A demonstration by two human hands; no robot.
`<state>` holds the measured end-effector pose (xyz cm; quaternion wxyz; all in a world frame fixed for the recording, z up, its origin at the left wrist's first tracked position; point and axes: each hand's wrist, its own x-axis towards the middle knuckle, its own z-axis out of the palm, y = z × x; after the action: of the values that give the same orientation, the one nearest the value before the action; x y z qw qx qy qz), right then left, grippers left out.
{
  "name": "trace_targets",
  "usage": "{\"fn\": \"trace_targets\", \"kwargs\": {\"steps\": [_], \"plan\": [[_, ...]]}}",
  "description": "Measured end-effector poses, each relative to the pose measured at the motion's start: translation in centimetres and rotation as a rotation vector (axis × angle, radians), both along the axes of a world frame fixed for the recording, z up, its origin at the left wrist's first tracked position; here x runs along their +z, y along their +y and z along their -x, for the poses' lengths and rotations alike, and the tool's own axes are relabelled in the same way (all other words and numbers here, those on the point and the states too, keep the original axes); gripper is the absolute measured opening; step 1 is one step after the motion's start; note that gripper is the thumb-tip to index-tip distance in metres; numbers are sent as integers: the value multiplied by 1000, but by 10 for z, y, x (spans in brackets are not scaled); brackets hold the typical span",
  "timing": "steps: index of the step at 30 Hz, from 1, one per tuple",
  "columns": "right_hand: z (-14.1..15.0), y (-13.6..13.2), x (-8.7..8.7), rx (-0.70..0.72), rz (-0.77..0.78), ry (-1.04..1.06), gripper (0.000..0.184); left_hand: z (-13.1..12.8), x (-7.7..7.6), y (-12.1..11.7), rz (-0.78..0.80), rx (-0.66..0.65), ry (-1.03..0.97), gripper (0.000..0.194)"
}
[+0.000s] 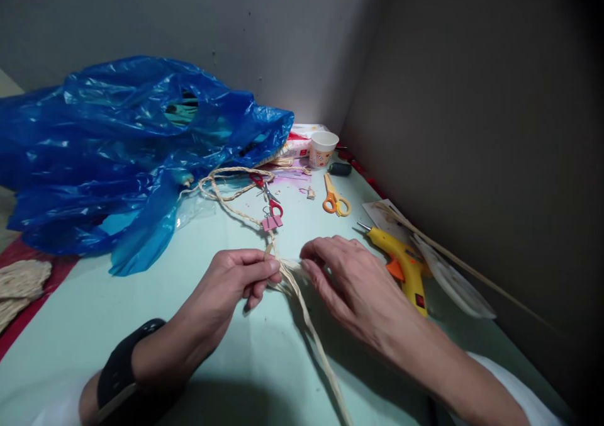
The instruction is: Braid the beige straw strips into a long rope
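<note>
My left hand (240, 278) pinches pale straw strands (302, 300) at the end of a braided straw cord (231, 199). My right hand (344, 281) pinches the same strands from the right, fingertips almost touching the left ones. Loose strands trail toward me across the pale green table (198, 363). A pink binder clip (272, 222) grips the braid just beyond my hands. The braid loops away toward the blue bag. A black band sits on my left wrist.
A big blue plastic bag (117, 149) fills the left. Red-handled scissors (268, 196), orange scissors (335, 198), a paper cup (323, 148), and a yellow glue gun (406, 269) lie around. A thin stick (472, 269) leans at the right wall. Woven straw pieces (19, 284) lie far left.
</note>
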<state>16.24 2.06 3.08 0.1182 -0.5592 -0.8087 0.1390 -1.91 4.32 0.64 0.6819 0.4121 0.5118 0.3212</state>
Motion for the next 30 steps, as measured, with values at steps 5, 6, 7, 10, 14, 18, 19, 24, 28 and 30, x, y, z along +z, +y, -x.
{"fn": "trace_targets", "kwargs": {"steps": [5, 6, 7, 10, 14, 18, 19, 24, 28, 30], "plan": [[-3, 2, 3, 30, 84, 78, 23, 0, 0, 1, -23, -14, 13, 19], [-4, 1, 5, 29, 65, 88, 23, 0, 0, 1, -20, -14, 19, 20], [-3, 0, 6, 21, 29, 87, 22, -1, 0, 1, -19, -12, 29, 21], [3, -12, 7, 49, -109, 51, 17, -2, 0, -2, -2, 9, 71, 24], [20, -30, -9, 139, -396, -43, 19, -2, -2, -5, 2, 43, 55, 21], [30, -32, -23, 217, -482, -118, 21, 0, -2, -4, -25, -1, 28, 24], [30, -31, -24, 226, -477, -137, 19, 0, -2, -4, -27, -8, 27, 24], [30, -25, -24, 247, -405, -238, 13, 0, -3, -4, -32, -9, 14, 27], [27, -23, -17, 243, -301, -98, 9, -3, -4, -5, 18, 42, 18, 24], [23, -17, -12, 130, -217, 148, 18, -4, -4, -6, 31, 64, 2, 23]]}}
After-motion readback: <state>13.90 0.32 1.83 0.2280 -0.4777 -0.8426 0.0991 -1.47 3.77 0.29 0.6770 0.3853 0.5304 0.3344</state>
